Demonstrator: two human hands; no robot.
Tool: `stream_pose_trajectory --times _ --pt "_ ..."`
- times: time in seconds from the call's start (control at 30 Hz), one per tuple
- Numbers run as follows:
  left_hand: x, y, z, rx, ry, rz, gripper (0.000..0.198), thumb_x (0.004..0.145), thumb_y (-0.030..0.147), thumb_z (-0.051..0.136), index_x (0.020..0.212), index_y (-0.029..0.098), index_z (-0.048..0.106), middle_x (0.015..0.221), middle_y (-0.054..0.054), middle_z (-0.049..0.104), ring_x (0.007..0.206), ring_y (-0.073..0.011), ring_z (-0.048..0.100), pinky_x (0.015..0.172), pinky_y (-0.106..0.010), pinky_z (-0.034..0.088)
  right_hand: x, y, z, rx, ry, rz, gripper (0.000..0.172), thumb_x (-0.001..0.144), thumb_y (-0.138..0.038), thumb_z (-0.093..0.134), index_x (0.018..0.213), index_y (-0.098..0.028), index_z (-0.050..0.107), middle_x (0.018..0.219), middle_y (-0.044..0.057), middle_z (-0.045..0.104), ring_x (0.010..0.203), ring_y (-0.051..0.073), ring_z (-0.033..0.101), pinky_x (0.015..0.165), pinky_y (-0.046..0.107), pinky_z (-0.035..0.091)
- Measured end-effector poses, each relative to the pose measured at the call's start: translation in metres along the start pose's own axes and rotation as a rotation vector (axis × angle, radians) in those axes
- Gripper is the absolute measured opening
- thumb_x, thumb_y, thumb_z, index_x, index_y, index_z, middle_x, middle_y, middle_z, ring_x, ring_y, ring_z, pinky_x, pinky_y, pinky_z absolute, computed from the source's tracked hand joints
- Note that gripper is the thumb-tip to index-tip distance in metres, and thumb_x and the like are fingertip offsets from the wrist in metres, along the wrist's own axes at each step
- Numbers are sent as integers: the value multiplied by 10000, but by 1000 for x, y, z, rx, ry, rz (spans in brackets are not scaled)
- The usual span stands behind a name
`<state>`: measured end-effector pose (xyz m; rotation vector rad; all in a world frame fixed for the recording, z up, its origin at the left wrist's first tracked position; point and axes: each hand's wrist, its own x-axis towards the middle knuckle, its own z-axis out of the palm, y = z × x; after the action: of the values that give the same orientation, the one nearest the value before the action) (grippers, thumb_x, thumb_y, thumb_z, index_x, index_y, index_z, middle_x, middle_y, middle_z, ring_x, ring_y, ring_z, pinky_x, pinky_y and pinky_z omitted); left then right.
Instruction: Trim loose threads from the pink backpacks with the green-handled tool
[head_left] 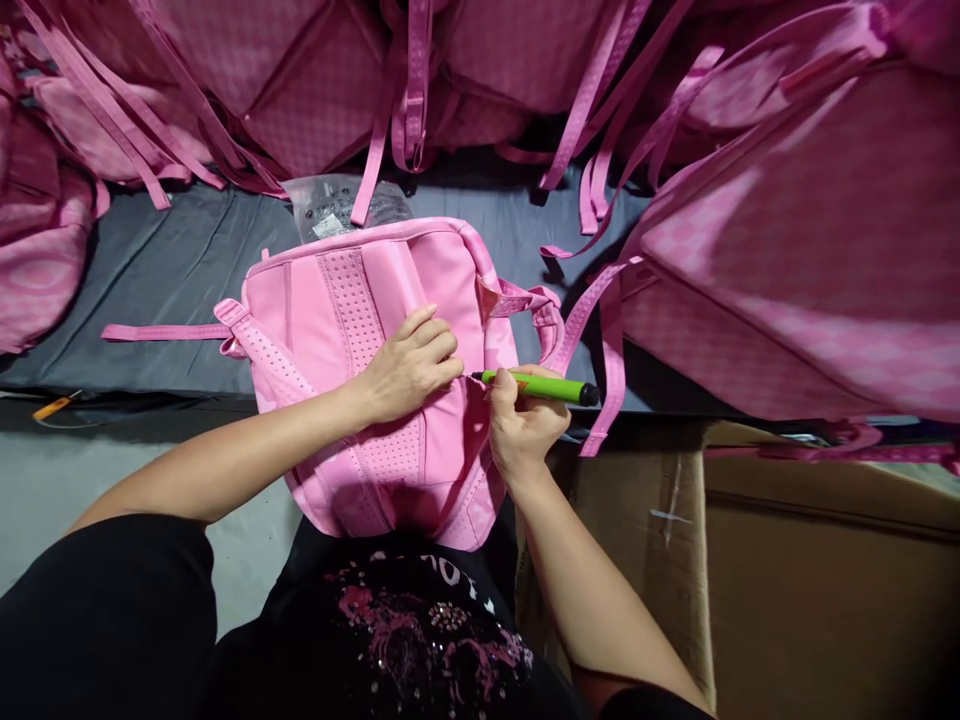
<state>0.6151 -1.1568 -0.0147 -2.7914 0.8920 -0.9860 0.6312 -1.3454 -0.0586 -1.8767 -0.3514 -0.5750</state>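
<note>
A pink backpack [442, 265] leans from the table's edge against my lap, its padded back panel and shoulder straps facing up. Curled over the middle of that panel, my left hand [412, 365] has its fingers closed on the pink fabric; what lies under the fingertips is hidden. My right hand [525, 425] grips a bright green marker pen [544, 386] with a black end. Its dark tip points left, close beside my left fingertips and the bag's surface. Whether the tip touches the fabric I cannot tell.
Several more pink checked backpacks [810, 240] with dangling straps crowd the far side and right of the grey-covered table [172, 260]. A clear plastic bag [349, 205] lies behind the backpack. An orange-handled tool [56, 407] is at the left edge. An open cardboard box [697, 560] stands lower right.
</note>
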Motion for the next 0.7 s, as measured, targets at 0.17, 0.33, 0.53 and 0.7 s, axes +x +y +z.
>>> stream_pose_trajectory --times 0.17,0.33,0.53,0.7 --pt "1 0 1 -87 -63 -47 241 1009 245 466 865 210 656 1058 -38 673 1133 -184 568 1157 -459 401 2 1 4 -97 -14 -143 251 950 -401 607 829 -182 616 804 54 665 624 165 635 596 318 540" --pt "1 1 1 -144 -124 -83 265 1020 210 439 878 188 661 1115 -45 683 1209 -203 570 1149 -488 412 6 -1 3 -185 2 -247 225 959 -372 591 822 -194 592 802 57 665 668 176 647 625 321 543" --pt "-1 1 4 -120 -98 -74 261 1025 218 431 883 182 646 1071 -42 678 1153 -191 587 1160 -467 413 9 -2 4 -209 -6 -310 195 956 -337 601 827 -192 579 789 51 659 647 168 640 602 301 526" --pt "-2 0 5 -23 -30 -37 241 1018 223 448 866 182 630 1007 -24 673 1085 -190 589 1137 -446 431 10 -3 4 -227 -22 -307 215 958 -365 596 828 -195 574 776 48 660 605 160 626 576 295 522"
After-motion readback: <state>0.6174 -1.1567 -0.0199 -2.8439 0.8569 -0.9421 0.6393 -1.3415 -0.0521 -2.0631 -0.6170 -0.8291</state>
